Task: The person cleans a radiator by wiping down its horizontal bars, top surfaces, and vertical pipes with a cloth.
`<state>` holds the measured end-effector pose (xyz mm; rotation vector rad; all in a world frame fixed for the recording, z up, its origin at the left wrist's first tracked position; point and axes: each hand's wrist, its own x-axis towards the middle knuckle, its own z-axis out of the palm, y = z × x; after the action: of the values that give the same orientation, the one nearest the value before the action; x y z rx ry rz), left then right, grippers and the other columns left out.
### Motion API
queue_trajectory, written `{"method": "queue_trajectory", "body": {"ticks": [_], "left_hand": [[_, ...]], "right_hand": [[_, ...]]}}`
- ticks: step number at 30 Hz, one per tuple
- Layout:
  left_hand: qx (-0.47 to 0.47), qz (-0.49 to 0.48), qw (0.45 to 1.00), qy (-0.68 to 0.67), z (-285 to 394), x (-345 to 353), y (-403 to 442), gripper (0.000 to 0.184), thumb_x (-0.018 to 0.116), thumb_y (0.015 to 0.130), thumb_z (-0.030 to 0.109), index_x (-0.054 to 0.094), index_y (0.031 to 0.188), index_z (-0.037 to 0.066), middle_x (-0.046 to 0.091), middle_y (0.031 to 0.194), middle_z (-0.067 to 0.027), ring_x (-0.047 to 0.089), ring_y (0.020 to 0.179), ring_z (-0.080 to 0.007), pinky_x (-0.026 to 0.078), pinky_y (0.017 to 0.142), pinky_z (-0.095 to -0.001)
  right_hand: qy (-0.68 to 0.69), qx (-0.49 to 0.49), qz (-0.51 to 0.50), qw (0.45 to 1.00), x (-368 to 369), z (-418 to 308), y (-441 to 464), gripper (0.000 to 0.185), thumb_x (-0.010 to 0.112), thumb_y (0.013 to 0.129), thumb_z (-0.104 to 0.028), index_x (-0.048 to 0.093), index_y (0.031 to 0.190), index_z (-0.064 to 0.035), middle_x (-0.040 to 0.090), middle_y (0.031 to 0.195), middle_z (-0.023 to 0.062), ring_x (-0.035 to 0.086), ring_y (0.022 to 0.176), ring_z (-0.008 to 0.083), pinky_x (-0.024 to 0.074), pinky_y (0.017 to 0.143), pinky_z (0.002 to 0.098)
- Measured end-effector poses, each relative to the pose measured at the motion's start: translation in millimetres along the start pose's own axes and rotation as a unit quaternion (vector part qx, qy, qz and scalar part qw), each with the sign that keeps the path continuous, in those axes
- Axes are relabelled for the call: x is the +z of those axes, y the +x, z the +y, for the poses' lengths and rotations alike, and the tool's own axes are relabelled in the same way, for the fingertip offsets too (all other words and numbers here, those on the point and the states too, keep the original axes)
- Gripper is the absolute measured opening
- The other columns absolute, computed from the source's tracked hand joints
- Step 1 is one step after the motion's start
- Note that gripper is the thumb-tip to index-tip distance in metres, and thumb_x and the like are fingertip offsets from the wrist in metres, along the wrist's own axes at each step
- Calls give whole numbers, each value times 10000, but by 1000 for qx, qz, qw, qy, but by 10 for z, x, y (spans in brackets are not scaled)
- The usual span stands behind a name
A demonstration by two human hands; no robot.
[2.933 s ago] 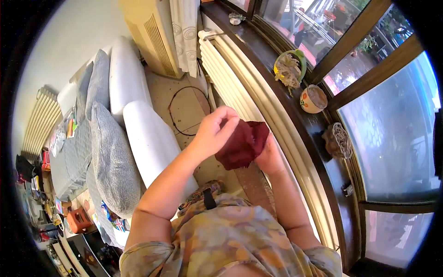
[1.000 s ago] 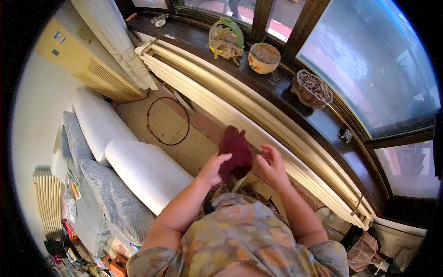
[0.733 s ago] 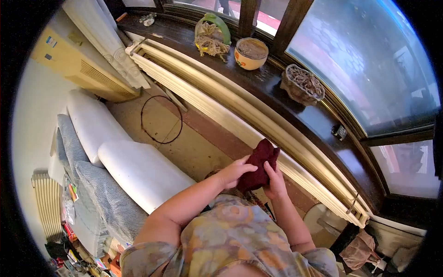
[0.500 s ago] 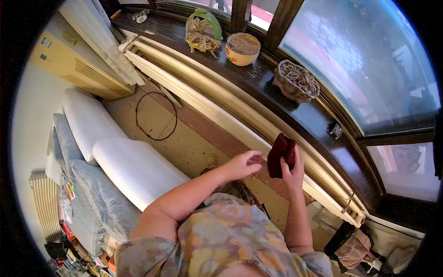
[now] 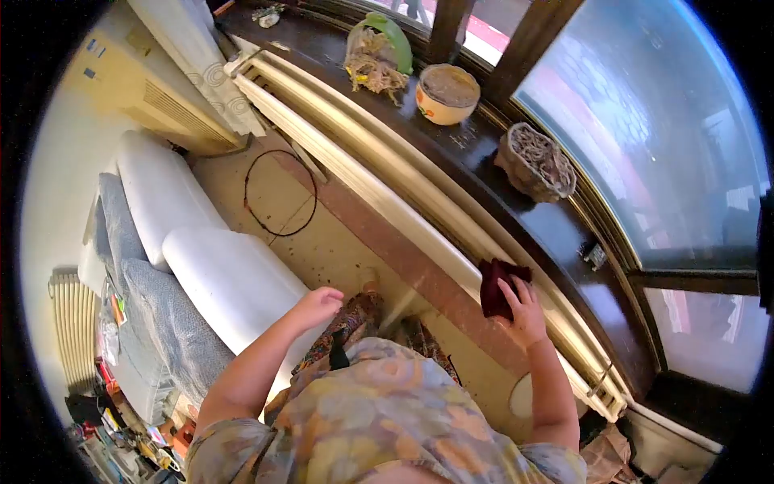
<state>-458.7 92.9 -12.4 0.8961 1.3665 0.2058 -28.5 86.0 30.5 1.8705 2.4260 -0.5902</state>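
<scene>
My right hand (image 5: 525, 316) grips a dark red cloth (image 5: 495, 284), with its fingers spread over it. The cloth is folded and lies at the top edge of the cream radiator (image 5: 419, 211); whether it presses on the metal I cannot tell. Off to the left, my left hand (image 5: 319, 306) hovers near the white padded seat (image 5: 234, 282), its fingers loosely curled in and nothing visible in them.
Along the dark windowsill (image 5: 484, 173) stand a tipped green pot (image 5: 390, 42) with dried roots, an orange-patterned pot (image 5: 445, 103) and a brown planter (image 5: 535, 165). A thin black hoop (image 5: 281, 192) lies on the floor. Grey fabric (image 5: 161, 315) drapes beside the seat.
My left hand has drawn away to the left from the cloth. My right hand has shifted slightly down and right with the cloth, its fingers now spread over it.
</scene>
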Motion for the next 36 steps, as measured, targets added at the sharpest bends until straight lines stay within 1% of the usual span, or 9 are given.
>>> {"method": "queue_trajectory", "body": {"ticks": [2, 6, 8, 13, 16, 21, 25, 30, 36], "left_hand": [[1, 34, 996, 80, -146, -105, -65, 363, 540, 831, 241, 488, 1111, 18, 592, 966, -83, 560, 870, -153, 442, 770, -264], [-14, 52, 998, 15, -276, -238, -253, 349, 537, 834, 232, 494, 1098, 8, 591, 949, -78, 560, 882, -158, 446, 776, -270], [-28, 58, 987, -150, -432, -289, -280, 346, 537, 836, 219, 489, 1103, 3, 581, 960, -83, 559, 891, -161, 451, 783, -280], [-17, 90, 979, -183, -541, -372, -317, 333, 508, 852, 186, 469, 1127, 3, 556, 1018, -107, 557, 903, -176, 449, 806, -294], [-19, 105, 977, -187, -467, -434, -385, 328, 494, 858, 174, 462, 1133, -1, 549, 1032, -115, 557, 903, -182, 445, 818, -296], [45, 152, 955, -250, -700, -578, -517, 319, 496, 854, 178, 470, 1117, -3, 554, 1024, -112, 559, 888, -175, 446, 801, -286], [11, 279, 901, -331, -904, -608, -803, 254, 464, 844, 109, 497, 1063, -14, 585, 940, -109, 570, 852, -171, 452, 733, -264], [-2, 363, 852, -377, -1247, -457, -983, 244, 464, 830, 92, 508, 1037, -27, 587, 904, -114, 571, 775, -157, 445, 672, -237], [-9, 381, 820, -426, -1249, -229, -1019, 247, 468, 839, 107, 509, 1040, -31, 587, 901, -113, 567, 780, -152, 448, 685, -243]], "right_hand": [[-12, 1, -30, 999, 138, -69, 173, 861, 696, 624, -131, 221, 1333, -245, 345, 1275, 170, 389, 1103, 376, 384, 877, 440], [-74, 7, 54, 996, 574, -73, 378, 792, 608, 678, -45, 193, 1341, -167, 465, 1140, 212, 516, 924, 358, 466, 730, 414], [-111, 63, 50, 991, 695, -46, 432, 857, 716, 596, -177, 243, 1308, -112, 445, 1119, 171, 488, 942, 345, 437, 755, 420], [-132, 50, 31, 989, 617, -356, 889, 901, 731, 582, -230, 219, 1314, -116, 458, 1060, 194, 520, 884, 348, 473, 685, 420], [-89, 16, 74, 993, 544, -925, 1587, 875, 730, 590, -173, 225, 1303, -113, 464, 1053, 191, 515, 920, 350, 469, 715, 412], [-68, -3, 30, 997, 293, -1912, 2765, 826, 715, 629, -189, 215, 1278, -89, 459, 1077, 191, 513, 955, 333, 472, 746, 401], [-84, -9, 15, 996, 255, -2460, 3504, 783, 699, 664, -223, 210, 1257, -71, 439, 1100, 200, 513, 963, 333, 477, 762, 393], [-96, -24, 39, 994, 272, -2963, 4228, 690, 695, 672, -246, 270, 1181, -54, 449, 1096, 205, 548, 926, 332, 484, 755, 394], [-107, -27, 16, 994, 296, -2983, 4286, 789, 697, 672, -227, 195, 1259, -66, 449, 1095, 203, 533, 950, 321, 483, 755, 392]]}}
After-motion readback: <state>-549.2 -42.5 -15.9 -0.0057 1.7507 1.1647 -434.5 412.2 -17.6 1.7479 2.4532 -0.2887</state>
